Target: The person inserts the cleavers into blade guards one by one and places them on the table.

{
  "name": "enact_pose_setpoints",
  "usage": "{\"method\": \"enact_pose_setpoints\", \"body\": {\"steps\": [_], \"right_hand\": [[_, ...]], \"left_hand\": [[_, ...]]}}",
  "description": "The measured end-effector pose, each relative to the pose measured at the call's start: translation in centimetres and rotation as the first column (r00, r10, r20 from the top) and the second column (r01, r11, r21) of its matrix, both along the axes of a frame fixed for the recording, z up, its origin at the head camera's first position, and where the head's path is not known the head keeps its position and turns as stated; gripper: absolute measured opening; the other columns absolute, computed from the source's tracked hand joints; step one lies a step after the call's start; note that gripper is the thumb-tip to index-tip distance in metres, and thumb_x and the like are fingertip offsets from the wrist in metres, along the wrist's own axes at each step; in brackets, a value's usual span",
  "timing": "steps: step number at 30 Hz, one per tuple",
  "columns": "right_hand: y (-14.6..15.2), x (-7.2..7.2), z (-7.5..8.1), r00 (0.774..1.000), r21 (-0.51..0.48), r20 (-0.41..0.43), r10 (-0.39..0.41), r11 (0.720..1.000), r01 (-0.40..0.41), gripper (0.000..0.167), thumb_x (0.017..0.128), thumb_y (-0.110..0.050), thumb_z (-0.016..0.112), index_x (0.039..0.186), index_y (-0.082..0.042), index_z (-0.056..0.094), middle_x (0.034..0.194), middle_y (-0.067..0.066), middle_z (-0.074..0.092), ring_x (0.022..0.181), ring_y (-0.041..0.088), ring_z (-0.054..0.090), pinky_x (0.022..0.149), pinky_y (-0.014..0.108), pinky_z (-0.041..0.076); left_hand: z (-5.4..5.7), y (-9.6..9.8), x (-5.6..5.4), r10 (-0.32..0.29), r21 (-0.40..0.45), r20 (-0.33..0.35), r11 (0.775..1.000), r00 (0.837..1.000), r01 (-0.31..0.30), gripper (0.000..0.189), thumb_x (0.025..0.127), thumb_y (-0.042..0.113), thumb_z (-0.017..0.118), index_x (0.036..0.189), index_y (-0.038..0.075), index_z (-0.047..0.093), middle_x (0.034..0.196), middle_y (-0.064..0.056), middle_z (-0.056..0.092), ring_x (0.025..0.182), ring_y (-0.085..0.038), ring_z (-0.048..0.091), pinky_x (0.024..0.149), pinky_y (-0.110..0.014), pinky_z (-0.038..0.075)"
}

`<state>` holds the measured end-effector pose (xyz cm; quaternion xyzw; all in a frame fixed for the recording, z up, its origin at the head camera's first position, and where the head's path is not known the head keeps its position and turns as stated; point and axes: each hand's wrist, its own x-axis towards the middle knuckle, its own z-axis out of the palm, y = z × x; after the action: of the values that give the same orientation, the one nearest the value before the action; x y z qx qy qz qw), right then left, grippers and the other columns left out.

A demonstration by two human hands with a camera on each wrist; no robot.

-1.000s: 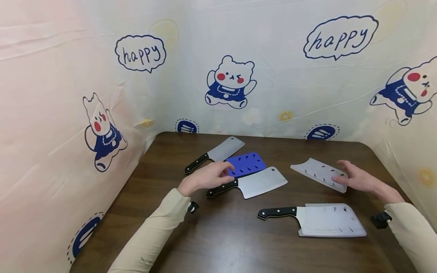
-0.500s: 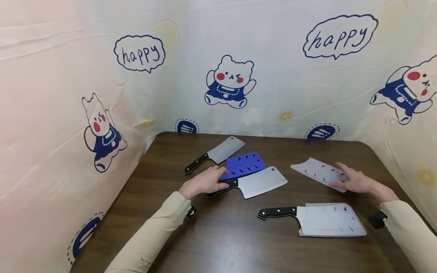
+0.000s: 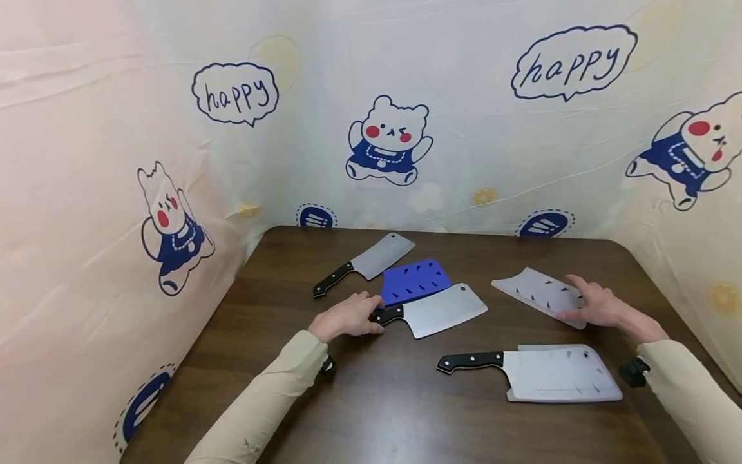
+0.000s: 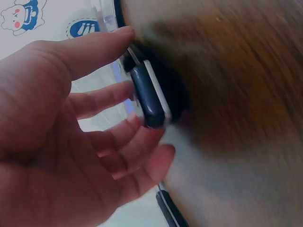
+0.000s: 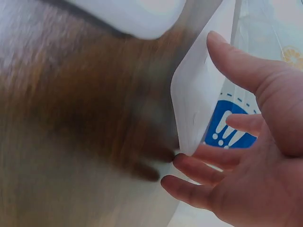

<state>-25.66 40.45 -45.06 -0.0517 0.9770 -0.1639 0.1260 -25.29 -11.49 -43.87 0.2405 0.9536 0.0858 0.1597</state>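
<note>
In the head view, my left hand straddles the black handle of the middle cleaver, thumb on the near side and fingers on the far side. The left wrist view has the handle's butt between thumb and loosely bent fingers, fingertips right at it. At the right, my right hand reaches over the end of a translucent white blade cover with slots. Its thumb and fingers are spread on either side of the cover in the right wrist view. Both things lie flat on the table.
A blue slotted blade cover lies just behind the middle cleaver. Another cleaver is farther back. Front right, a third cleaver has its blade in a white cover. A printed cloth surrounds the brown table.
My left hand has come down and leftward from above the blue cover onto the cleaver's handle. My right hand has moved slightly left over the white cover. Cleavers and covers stay in place.
</note>
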Motion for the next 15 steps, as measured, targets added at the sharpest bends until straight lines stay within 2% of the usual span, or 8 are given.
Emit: {"method": "enact_pose_setpoints", "body": {"steps": [4, 8, 11, 15], "right_hand": [[-0.4, 0.5, 0.1, 0.999, -0.013, -0.012, -0.038, 0.999, 0.038, 0.114, 0.073, -0.052, 0.081, 0.147, 0.005, 0.015, 0.126, 0.051, 0.024, 0.107, 0.062, 0.033, 0.084, 0.071, 0.036], [-0.8, 0.8, 0.4, 0.997, -0.043, -0.064, -0.053, 0.998, 0.05, 0.113, 0.072, -0.043, 0.084, 0.146, 0.008, 0.016, 0.123, 0.049, 0.02, 0.103, 0.057, 0.034, 0.082, 0.067, 0.038], [-1.2, 0.8, 0.7, 0.992, -0.06, -0.119, -0.046, 0.997, 0.039, 0.1, 0.076, -0.035, 0.083, 0.142, 0.011, 0.024, 0.121, 0.046, 0.028, 0.1, 0.05, 0.04, 0.079, 0.059, 0.044], [-2.0, 0.7, 1.1, 0.983, -0.114, -0.186, -0.002, 0.993, -0.019, 0.072, 0.082, -0.024, 0.079, 0.134, 0.009, 0.039, 0.112, 0.037, 0.047, 0.096, 0.043, 0.049, 0.073, 0.048, 0.049]], "left_hand": [[0.1, 0.4, 0.2, -0.015, -0.023, 0.002, 1.0, 1.0, 0.016, 0.049, 0.088, 0.038, 0.072, 0.128, 0.014, 0.058, 0.116, -0.007, 0.061, 0.104, -0.021, 0.055, 0.09, -0.039, 0.048], [0.1, 0.7, 0.2, -0.021, -0.025, 0.005, 0.999, 1.0, 0.021, 0.044, 0.089, 0.034, 0.071, 0.126, 0.013, 0.058, 0.113, -0.006, 0.062, 0.098, -0.017, 0.055, 0.087, -0.037, 0.048], [-0.1, 0.8, 0.1, -0.029, -0.024, 0.012, 0.999, 1.0, 0.029, 0.041, 0.09, 0.031, 0.07, 0.125, 0.013, 0.057, 0.109, -0.004, 0.062, 0.093, -0.014, 0.054, 0.084, -0.034, 0.048], [-0.2, 0.7, 0.1, -0.011, -0.017, 0.062, 1.0, 0.998, 0.012, 0.037, 0.088, 0.03, 0.069, 0.12, 0.015, 0.057, 0.098, -0.001, 0.059, 0.084, -0.014, 0.053, 0.072, -0.03, 0.045]]}}
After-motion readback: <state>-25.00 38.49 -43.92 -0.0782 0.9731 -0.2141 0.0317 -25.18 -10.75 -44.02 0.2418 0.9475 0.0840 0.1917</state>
